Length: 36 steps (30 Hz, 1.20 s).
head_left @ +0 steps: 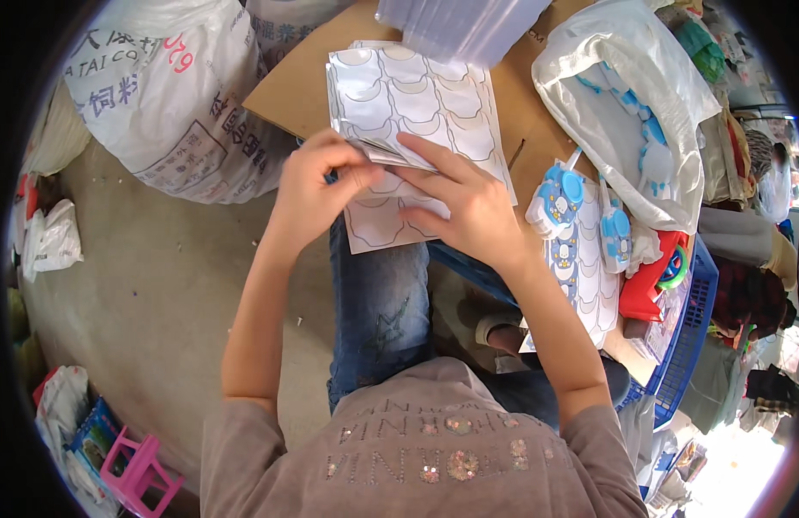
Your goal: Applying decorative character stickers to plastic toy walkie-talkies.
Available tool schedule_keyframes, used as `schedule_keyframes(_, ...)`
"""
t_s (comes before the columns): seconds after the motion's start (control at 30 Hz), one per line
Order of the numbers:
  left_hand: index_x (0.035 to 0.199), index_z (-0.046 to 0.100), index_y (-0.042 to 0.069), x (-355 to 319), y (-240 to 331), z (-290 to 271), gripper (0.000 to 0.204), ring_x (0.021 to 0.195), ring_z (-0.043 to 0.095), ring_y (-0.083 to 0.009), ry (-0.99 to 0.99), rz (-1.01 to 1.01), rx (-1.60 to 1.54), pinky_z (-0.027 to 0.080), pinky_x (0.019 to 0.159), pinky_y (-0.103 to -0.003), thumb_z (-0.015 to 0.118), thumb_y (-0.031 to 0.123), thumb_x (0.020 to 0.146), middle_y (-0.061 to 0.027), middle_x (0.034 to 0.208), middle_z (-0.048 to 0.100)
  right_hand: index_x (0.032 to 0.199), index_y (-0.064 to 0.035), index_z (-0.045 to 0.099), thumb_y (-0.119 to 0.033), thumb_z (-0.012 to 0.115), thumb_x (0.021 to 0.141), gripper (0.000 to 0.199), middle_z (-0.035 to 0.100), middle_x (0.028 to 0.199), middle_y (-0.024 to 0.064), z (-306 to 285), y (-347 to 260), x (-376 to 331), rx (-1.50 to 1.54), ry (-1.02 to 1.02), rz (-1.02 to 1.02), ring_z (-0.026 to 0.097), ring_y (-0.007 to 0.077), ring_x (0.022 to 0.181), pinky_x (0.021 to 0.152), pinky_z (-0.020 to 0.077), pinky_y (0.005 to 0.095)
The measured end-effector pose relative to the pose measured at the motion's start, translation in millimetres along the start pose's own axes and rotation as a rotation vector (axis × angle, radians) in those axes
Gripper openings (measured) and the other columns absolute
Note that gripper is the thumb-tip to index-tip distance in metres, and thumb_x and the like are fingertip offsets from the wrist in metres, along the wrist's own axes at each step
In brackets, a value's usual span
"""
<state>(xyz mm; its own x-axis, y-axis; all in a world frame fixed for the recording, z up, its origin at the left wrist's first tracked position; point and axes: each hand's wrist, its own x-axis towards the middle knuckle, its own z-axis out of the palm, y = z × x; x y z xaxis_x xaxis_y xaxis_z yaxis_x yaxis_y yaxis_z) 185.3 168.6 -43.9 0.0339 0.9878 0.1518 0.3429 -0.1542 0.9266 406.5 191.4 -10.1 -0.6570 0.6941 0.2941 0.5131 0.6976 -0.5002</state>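
Observation:
A stack of sticker sheets (365,104), silvery white with rows of outlined rounded shapes, lies over the front edge of a cardboard surface. The upper part of a sheet is bent up between my hands, its layered edge curling toward me. My left hand (320,186) is closed, thumb and fingers pinching that edge on its left. From the other side my right hand (469,207) grips the bent sheet between its fingers, with the thumb held lower and apart. To the right of my right hand stand blue-and-white walkie-talkie-shaped toys (558,200) on more printed sheets (587,281).
Clear plastic pieces (460,26) are stacked behind the sheets on cardboard (287,91). A white bag (559,65) at right holds blue-and-white toy parts. Nearby are a red toy part (646,289) and a blue basket (680,345). White sacks (175,129) and a pink stool (140,470) stand left.

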Motion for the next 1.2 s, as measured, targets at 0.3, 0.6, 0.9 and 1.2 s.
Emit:
schedule_keyframes(0.3, 0.066, 0.059, 0.0, -27, -3, -10, 0.035, 0.065, 0.047, -0.014, -0.107, -0.211, 0.422, 0.039, 0.06, -0.03, 0.077, 0.027, 0.079, -0.0059, 0.068, 0.049, 0.149, -0.007, 0.032, 0.011, 0.06, 0.085, 0.072, 0.051, 0.139, 0.0117, -6, 22, 14, 0.253, 0.473, 0.095, 0.053, 0.0242, 0.123, 0.096, 0.0472, 0.032)
schedule_keyframes(0.6, 0.118, 0.061, 0.003, 8, 0, -27, 0.048, 0.074, 0.061, -0.0062, 0.036, -0.621, -0.323, 0.046, 0.06, -0.02, 0.052, 0.046, 0.099, -0.0025, 0.092, 0.067, 0.135, -0.0109, 0.052, -0.032, 0.077, 0.075, 0.069, 0.049, 0.139, 0.0157, 43, -12, -28, 0.077, 0.123, -0.019, 0.05, 0.0338, 0.126, 0.102, 0.0446, 0.0464)
schedule_keyframes(0.9, 0.12, 0.059, -0.002, 76, -60, -77, 0.036, 0.089, 0.061, -0.0137, -0.066, -0.377, -0.166, 0.047, 0.079, -0.026, 0.065, 0.009, 0.086, -0.0084, 0.101, 0.066, 0.129, -0.013, 0.059, -0.013, 0.073, 0.08, 0.051, 0.049, 0.14, 0.0173, -84, 39, -139, -0.129, 0.466, 0.431, 0.048, 0.0353, 0.127, 0.106, 0.0402, 0.0431)
schedule_keyframes(1.2, 0.133, 0.053, 0.005, 95, -20, -17, 0.057, 0.119, 0.056, -0.0272, -0.038, -0.037, 0.231, 0.04, 0.103, -0.04, 0.07, 0.036, 0.088, -0.0142, 0.128, 0.059, 0.145, -0.015, 0.041, -0.029, 0.076, 0.073, 0.081, 0.036, 0.149, 0.0195, -144, 106, -215, -0.171, 0.193, 0.982, 0.042, 0.0367, 0.132, 0.11, 0.0351, 0.0438)
